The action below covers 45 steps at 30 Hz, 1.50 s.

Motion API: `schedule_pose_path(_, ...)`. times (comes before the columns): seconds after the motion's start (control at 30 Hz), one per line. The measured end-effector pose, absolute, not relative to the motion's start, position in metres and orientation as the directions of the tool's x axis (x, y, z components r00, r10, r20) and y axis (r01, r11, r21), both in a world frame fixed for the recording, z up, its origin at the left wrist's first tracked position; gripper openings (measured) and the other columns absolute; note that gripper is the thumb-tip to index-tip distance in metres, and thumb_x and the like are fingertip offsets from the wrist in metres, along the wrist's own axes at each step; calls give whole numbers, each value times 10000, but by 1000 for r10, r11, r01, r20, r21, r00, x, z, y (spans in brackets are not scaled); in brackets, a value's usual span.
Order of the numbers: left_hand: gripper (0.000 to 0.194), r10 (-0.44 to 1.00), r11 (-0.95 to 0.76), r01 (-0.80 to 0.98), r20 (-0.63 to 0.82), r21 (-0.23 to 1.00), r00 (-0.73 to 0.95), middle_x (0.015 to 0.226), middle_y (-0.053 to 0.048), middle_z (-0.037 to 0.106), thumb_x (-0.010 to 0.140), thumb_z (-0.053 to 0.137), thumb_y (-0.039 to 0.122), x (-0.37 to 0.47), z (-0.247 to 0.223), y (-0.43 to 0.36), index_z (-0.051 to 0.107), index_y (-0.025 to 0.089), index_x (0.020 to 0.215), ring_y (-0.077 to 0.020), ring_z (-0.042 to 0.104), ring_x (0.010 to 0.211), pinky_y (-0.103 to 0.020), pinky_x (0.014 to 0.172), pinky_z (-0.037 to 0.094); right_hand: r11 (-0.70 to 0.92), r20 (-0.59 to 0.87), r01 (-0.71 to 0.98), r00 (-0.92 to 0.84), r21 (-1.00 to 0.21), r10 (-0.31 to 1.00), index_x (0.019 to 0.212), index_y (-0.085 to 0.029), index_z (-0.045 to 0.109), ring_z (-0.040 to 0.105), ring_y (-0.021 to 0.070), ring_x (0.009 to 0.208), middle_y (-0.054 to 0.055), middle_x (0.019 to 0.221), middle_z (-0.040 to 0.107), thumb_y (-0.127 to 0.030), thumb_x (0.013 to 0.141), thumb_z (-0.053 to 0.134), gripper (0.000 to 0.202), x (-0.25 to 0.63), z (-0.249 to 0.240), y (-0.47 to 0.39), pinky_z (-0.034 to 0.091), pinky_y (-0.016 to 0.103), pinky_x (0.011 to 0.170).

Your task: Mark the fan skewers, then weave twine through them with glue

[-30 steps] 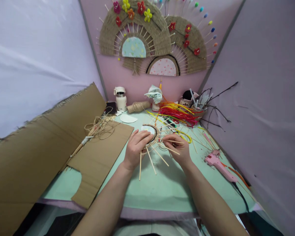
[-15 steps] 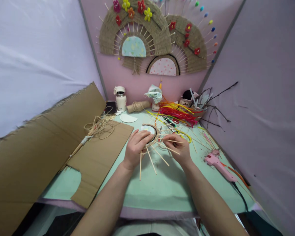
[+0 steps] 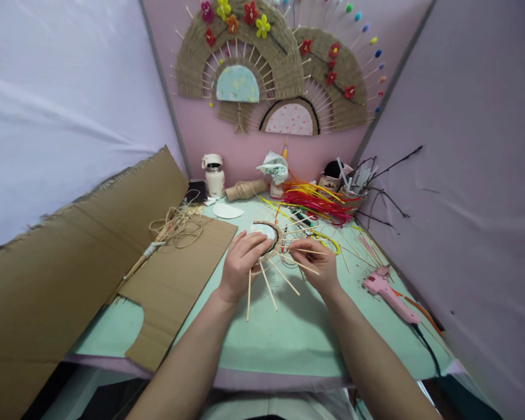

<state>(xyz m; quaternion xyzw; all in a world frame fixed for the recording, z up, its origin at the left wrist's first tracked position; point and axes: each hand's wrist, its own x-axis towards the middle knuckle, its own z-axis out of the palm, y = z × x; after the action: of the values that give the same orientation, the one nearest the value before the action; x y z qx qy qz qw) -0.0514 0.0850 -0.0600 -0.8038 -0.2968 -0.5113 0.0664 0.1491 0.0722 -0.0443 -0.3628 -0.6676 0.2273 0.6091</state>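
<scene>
My left hand (image 3: pixel 244 262) grips a small half-round woven fan (image 3: pixel 265 231), its thumb and fingers closed over the pale patterned centre. A dark curved trim and a band of twine edge that centre. Several thin wooden sticks (image 3: pixel 269 284) radiate from the curved edge to the right and toward me. At the right side of the fan, my right hand (image 3: pixel 317 265) is closed in a pinch among the sticks. It seems to hold the jute twine (image 3: pixel 292 263), a strand of which loops below the fingers; the fingertips partly hide it.
Cardboard (image 3: pixel 192 251) and a bundle of sticks (image 3: pixel 151 249) lie left. A pink glue gun (image 3: pixel 391 294) with a cord rests right. Behind are a twine roll (image 3: pixel 246 190), a white bottle (image 3: pixel 214 178), coloured pipe cleaners (image 3: pixel 317 201) and branches. Finished fans (image 3: pixel 284 76) hang on the back wall.
Almost nothing differs. Both hands keep their hold and place at the fan; the view has shifted very slightly.
</scene>
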Motion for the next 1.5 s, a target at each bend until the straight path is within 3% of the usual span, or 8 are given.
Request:
schedule_pose_path(0.23, 344, 441, -799, 560, 847, 220, 296, 1210, -97, 654, 915, 504, 198, -51, -56, 82, 590, 225, 1247, -197, 580, 1168, -440, 1074, 368, 626, 644, 206, 26, -752, 765, 881, -211, 695, 345, 69, 430, -61, 547, 482, -227, 794, 678, 90, 144, -44, 71, 305, 227, 434)
schedule_pose_path(0.43, 349, 442, -795, 559, 856, 236, 267, 1206, -97, 655, 904, 534, 203, -50, -55, 81, 588, 234, 1248, -198, 590, 1151, -439, 1060, 388, 643, 657, 180, 31, -745, 753, 873, -216, 707, 429, 112, 497, -45, 537, 469, -232, 786, 688, 91, 143, -44, 71, 334, 249, 466)
schedule_pose_path(0.8, 373, 443, -788, 555, 872, 267, 209, 1192, -110, 656, 881, 580, 216, -50, -52, 79, 590, 225, 1254, -215, 595, 1129, -438, 1036, 418, 512, 512, 21, -26, -859, 859, 1097, -218, 674, 338, 79, 423, -91, 487, 388, -256, 801, 659, 299, 142, -41, 67, 273, 238, 440)
schedule_pose_path(0.97, 384, 422, -786, 553, 894, 279, 150, 1194, -110, 651, 883, 581, 242, -50, -54, 81, 587, 242, 1267, -228, 592, 1132, -438, 1014, 443, 435, 432, -152, 53, -888, 900, 1043, -205, 650, 339, 72, 434, -89, 524, 394, -251, 774, 664, 274, 144, -46, 73, 290, 222, 434)
schedule_pose_path(1.13, 393, 398, -788, 554, 909, 270, 123, 1187, -111, 650, 880, 586, 235, -51, -54, 81, 586, 246, 1272, -234, 593, 1128, -449, 1017, 440, 469, 435, -274, 180, -839, 882, 869, -215, 599, 459, 92, 587, -34, 713, 509, -236, 714, 707, 191, 146, -43, 80, 385, 227, 525)
schedule_pose_path(1.27, 377, 390, -789, 555, 913, 262, 123, 1186, -106, 647, 889, 570, 236, -50, -52, 79, 594, 245, 1265, -239, 581, 1148, -450, 1013, 440, 518, 462, -230, 255, -824, 849, 690, -198, 592, 508, 114, 677, -4, 783, 542, -187, 669, 731, 141, 146, -40, 82, 418, 239, 574)
schedule_pose_path(1.37, 356, 400, -786, 558, 907, 267, 130, 1189, -102, 648, 899, 555, 233, -50, -52, 78, 604, 242, 1251, -237, 571, 1167, -452, 1027, 427, 551, 506, -161, 252, -819, 825, 665, -200, 642, 535, 131, 684, -2, 715, 582, -156, 685, 715, 88, 145, -40, 81, 436, 260, 610)
schedule_pose_path(1.5, 341, 408, -786, 562, 900, 258, 157, 1204, -107, 646, 918, 527, 281, -51, -55, 78, 603, 236, 1248, -231, 568, 1172, -451, 1045, 408, 542, 510, -144, 209, -828, 834, 677, -199, 654, 504, 116, 594, -11, 645, 591, -198, 751, 676, 77, 145, -43, 78, 398, 247, 539)
